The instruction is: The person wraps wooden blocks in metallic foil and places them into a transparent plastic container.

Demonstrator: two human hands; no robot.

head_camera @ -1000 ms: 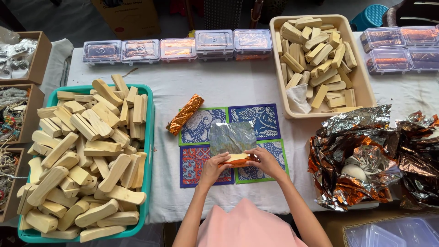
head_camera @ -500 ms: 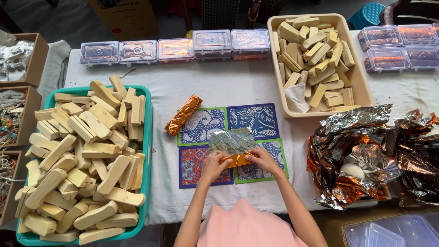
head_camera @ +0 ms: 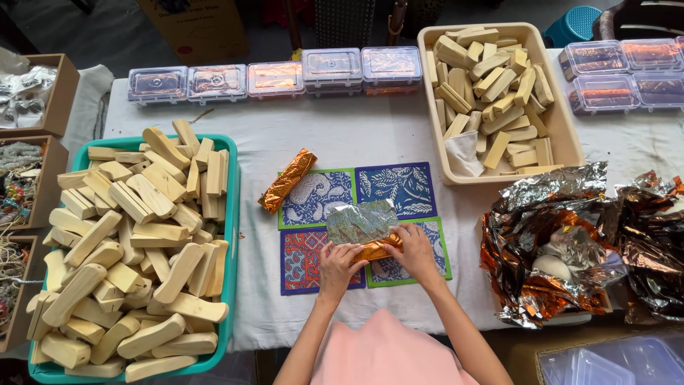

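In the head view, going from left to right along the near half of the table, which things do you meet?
Teal tray of wooden blocks → left hand → foil-wrapped piece → right hand → heap of crumpled foil.

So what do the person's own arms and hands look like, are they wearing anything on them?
Both forearms are bare, with no sleeves in view. The left hand and right hand wear no gloves; no rings, watch or bracelets can be made out. A pink garment covers the body below.

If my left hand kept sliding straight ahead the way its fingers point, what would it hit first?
Your left hand points away from you, so it would likely meet the silvery foil sheet right at its fingertips, which lies over the patterned mats.
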